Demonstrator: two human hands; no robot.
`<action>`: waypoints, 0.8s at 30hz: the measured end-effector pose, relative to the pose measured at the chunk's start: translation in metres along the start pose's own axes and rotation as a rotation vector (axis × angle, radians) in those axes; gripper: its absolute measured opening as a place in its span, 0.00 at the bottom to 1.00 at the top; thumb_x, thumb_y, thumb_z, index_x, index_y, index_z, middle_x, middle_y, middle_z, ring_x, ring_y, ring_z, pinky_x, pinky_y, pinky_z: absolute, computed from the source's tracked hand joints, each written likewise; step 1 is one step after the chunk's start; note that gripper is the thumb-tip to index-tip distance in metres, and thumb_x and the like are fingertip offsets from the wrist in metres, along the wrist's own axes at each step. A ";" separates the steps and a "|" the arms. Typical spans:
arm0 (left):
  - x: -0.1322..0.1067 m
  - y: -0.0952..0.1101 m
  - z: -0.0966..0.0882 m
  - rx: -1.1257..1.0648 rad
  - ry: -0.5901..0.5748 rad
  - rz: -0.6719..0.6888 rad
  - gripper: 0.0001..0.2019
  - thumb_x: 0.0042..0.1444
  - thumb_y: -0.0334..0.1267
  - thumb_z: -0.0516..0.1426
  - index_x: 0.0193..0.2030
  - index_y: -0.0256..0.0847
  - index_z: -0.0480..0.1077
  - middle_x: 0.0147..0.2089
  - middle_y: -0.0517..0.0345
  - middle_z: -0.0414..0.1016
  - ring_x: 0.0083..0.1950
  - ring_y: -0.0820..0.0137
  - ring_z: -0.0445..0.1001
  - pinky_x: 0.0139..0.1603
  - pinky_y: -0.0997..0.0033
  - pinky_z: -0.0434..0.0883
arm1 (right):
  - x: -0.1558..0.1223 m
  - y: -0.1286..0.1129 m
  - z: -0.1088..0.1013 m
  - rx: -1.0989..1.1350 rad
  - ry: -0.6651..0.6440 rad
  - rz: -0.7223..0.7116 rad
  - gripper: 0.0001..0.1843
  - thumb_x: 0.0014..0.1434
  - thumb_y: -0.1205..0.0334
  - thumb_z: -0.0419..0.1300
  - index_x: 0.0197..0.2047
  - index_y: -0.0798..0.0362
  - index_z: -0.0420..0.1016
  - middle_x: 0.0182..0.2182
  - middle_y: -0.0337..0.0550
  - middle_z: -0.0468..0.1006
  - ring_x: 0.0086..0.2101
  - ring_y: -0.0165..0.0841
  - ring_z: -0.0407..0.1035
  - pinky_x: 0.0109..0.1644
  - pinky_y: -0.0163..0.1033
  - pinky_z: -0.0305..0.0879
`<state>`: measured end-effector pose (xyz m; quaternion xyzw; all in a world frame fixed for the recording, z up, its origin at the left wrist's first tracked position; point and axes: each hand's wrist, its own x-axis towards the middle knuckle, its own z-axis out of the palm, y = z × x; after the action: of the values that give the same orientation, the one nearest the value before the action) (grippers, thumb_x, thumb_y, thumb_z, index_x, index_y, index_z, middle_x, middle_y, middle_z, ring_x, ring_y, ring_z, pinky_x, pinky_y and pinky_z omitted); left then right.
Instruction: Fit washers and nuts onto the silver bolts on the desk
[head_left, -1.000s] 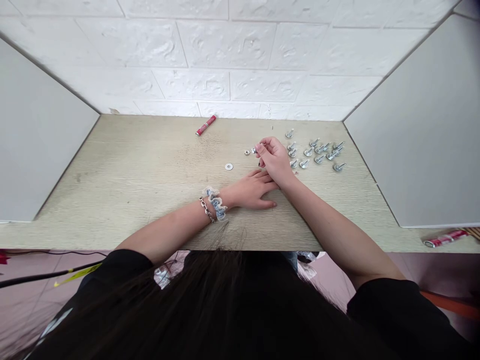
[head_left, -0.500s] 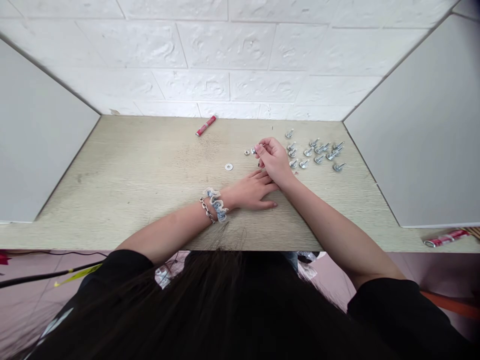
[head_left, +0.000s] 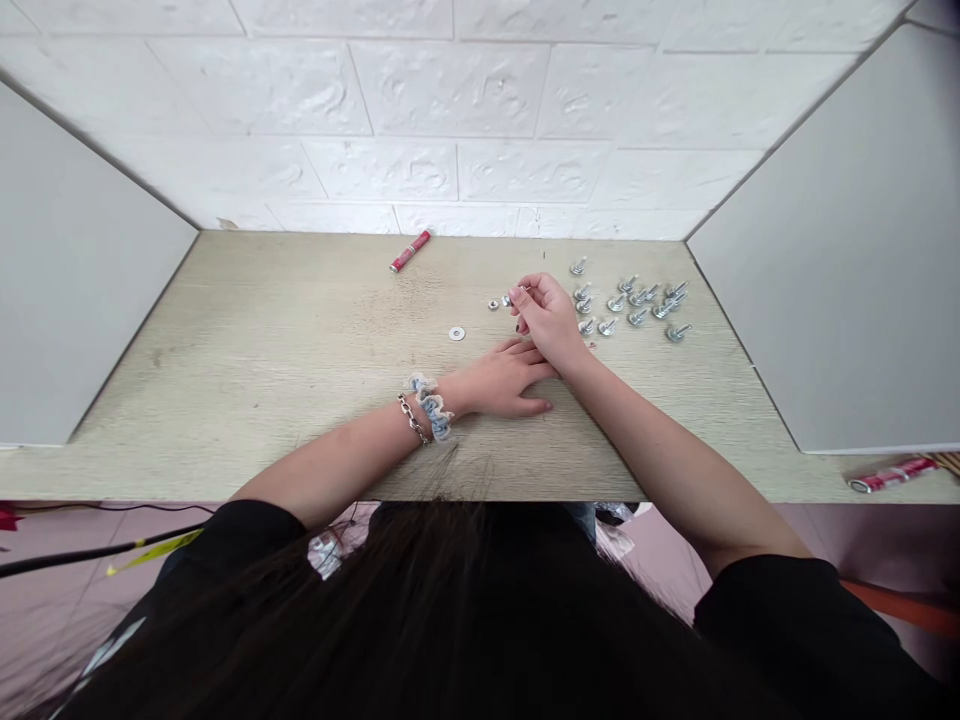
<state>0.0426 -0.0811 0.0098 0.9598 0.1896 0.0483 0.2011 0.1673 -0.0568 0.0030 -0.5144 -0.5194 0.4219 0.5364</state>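
My left hand (head_left: pixel 501 382) lies flat on the table, palm down with its fingers spread. Its fingertips reach beneath my right wrist. My right hand (head_left: pixel 549 318) rests just beyond it, thumb and fingers pinched together. A small shiny metal piece (head_left: pixel 507 300), which looks like the end of a bolt, shows at the thumb tip; the rest is hidden by the fingers. Just left of it a hex nut (head_left: pixel 493 304) lies on the table. A flat round washer (head_left: pixel 457 334) lies nearer, above my left wrist.
Several bolts with washers (head_left: pixel 637 317) stand or lie to the right of my right hand. A red tube (head_left: pixel 410 251) lies near the white brick wall (head_left: pixel 405 175); another red tube (head_left: pixel 892 475) is at the front right. Grey panels (head_left: pixel 840 260) flank the table (head_left: pixel 300 330).
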 end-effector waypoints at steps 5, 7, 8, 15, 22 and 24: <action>-0.001 0.001 0.000 -0.001 0.013 0.027 0.25 0.60 0.47 0.53 0.61 0.40 0.65 0.63 0.49 0.66 0.68 0.58 0.56 0.71 0.55 0.46 | -0.001 0.001 0.001 0.005 -0.010 -0.009 0.21 0.54 0.42 0.61 0.36 0.52 0.63 0.25 0.33 0.67 0.21 0.20 0.59 0.22 0.28 0.56; -0.001 0.002 0.000 0.011 0.014 0.032 0.24 0.60 0.47 0.53 0.60 0.37 0.66 0.62 0.47 0.66 0.67 0.58 0.57 0.71 0.56 0.48 | -0.001 0.002 0.001 0.006 -0.016 -0.018 0.21 0.54 0.42 0.61 0.36 0.52 0.63 0.25 0.34 0.67 0.22 0.20 0.60 0.22 0.27 0.56; -0.001 0.002 0.000 0.018 0.011 0.029 0.24 0.60 0.47 0.52 0.59 0.35 0.67 0.61 0.45 0.66 0.66 0.57 0.58 0.70 0.57 0.50 | 0.000 0.002 0.001 0.006 -0.015 -0.019 0.21 0.54 0.42 0.61 0.36 0.52 0.63 0.25 0.34 0.67 0.23 0.20 0.60 0.22 0.27 0.56; 0.000 0.006 -0.001 0.035 -0.008 0.006 0.23 0.61 0.46 0.52 0.57 0.31 0.67 0.61 0.40 0.66 0.65 0.57 0.60 0.68 0.59 0.55 | 0.000 0.000 0.001 0.013 -0.001 -0.006 0.21 0.52 0.43 0.62 0.35 0.52 0.64 0.25 0.34 0.67 0.23 0.21 0.61 0.22 0.27 0.55; 0.000 0.001 0.001 0.032 0.017 0.025 0.24 0.61 0.48 0.52 0.58 0.35 0.66 0.63 0.46 0.66 0.67 0.58 0.57 0.71 0.57 0.48 | 0.000 0.000 -0.001 0.000 -0.003 0.012 0.20 0.54 0.44 0.61 0.36 0.52 0.63 0.24 0.32 0.67 0.20 0.20 0.59 0.22 0.28 0.56; 0.000 0.000 0.000 0.022 0.016 0.020 0.24 0.61 0.48 0.52 0.60 0.37 0.66 0.63 0.47 0.66 0.68 0.58 0.56 0.71 0.56 0.47 | 0.000 0.001 -0.001 -0.008 -0.009 0.012 0.20 0.55 0.44 0.61 0.36 0.52 0.63 0.24 0.32 0.67 0.19 0.19 0.58 0.22 0.29 0.56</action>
<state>0.0428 -0.0814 0.0095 0.9634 0.1821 0.0561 0.1886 0.1687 -0.0564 0.0025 -0.5176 -0.5203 0.4253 0.5297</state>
